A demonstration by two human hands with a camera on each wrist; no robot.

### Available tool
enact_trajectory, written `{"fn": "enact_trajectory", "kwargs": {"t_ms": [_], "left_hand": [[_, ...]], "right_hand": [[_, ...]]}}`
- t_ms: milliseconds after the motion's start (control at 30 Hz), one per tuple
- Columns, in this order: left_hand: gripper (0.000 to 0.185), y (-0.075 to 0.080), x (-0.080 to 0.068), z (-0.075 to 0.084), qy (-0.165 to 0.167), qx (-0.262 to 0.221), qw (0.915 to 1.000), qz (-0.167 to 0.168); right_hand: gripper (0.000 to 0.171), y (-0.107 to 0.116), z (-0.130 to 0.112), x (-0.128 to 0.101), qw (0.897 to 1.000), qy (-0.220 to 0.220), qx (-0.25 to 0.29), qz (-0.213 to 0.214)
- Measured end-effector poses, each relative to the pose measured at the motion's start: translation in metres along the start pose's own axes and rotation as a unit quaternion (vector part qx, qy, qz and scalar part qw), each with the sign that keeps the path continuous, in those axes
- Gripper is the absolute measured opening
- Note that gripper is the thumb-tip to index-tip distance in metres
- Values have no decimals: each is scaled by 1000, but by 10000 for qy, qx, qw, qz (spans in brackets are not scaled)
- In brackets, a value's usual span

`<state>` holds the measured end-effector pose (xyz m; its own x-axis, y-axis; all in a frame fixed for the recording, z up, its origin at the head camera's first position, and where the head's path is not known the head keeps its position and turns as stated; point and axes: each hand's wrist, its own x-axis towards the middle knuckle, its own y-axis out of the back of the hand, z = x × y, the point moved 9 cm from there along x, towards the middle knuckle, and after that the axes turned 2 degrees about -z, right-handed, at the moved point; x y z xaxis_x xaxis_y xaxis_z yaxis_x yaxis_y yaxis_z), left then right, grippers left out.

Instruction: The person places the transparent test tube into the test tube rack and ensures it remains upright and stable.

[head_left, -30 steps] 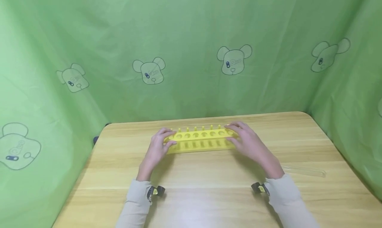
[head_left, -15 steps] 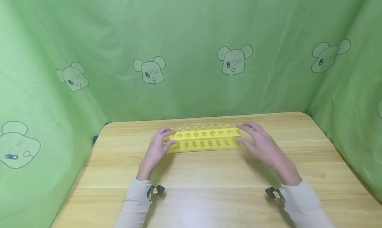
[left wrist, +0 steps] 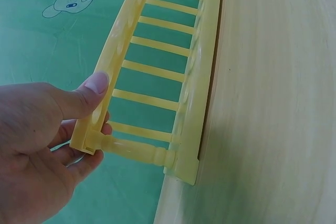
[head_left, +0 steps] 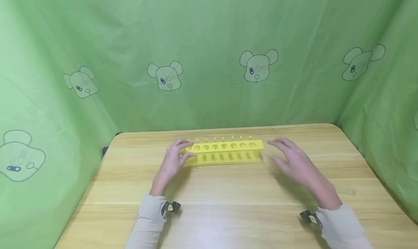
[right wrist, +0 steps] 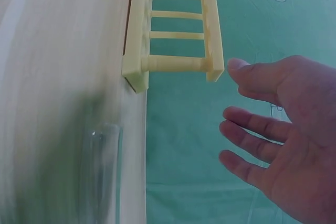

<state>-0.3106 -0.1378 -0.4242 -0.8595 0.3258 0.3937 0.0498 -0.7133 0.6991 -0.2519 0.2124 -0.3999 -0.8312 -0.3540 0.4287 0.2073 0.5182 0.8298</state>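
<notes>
A yellow test-tube rack (head_left: 223,153) with a row of round holes stands on the wooden table (head_left: 228,194). My left hand (head_left: 174,158) grips its left end; in the left wrist view the thumb (left wrist: 86,95) presses the top plate of the rack (left wrist: 157,66) and the fingers curl under it. My right hand (head_left: 292,160) hovers just right of the rack, fingers spread, touching nothing. In the right wrist view that right hand (right wrist: 278,140) is apart from the end of the rack (right wrist: 173,51). A clear glass test tube (head_left: 344,189) lies on the table at the right, also the test tube (right wrist: 102,174) in the right wrist view.
Green cloth printed with bear heads (head_left: 258,66) walls the table at the back and both sides. The table's far edge runs close behind the rack. Small wrist cameras (head_left: 169,208) sit on both sleeves.
My right hand has let go of the rack's right end and drawn back to the right and toward me, fingers spreading. The left hand keeps its grip; the rack stays put.
</notes>
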Motion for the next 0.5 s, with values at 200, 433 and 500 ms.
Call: {"fn": "enact_trajectory", "kwargs": {"t_ms": [200, 433, 500], "left_hand": [[40, 0, 0, -2, -52, 22, 10000, 33], [40, 1, 0, -1, -27, -14, 10000, 72], [40, 1, 0, -1, -45, -23, 10000, 68]], "right_hand": [[50, 0, 4, -6, 9999, -78, -24, -96], [48, -4, 5, -9, 9996, -92, -7, -254], [48, -4, 5, -11, 9996, -85, -24, -269]]}}
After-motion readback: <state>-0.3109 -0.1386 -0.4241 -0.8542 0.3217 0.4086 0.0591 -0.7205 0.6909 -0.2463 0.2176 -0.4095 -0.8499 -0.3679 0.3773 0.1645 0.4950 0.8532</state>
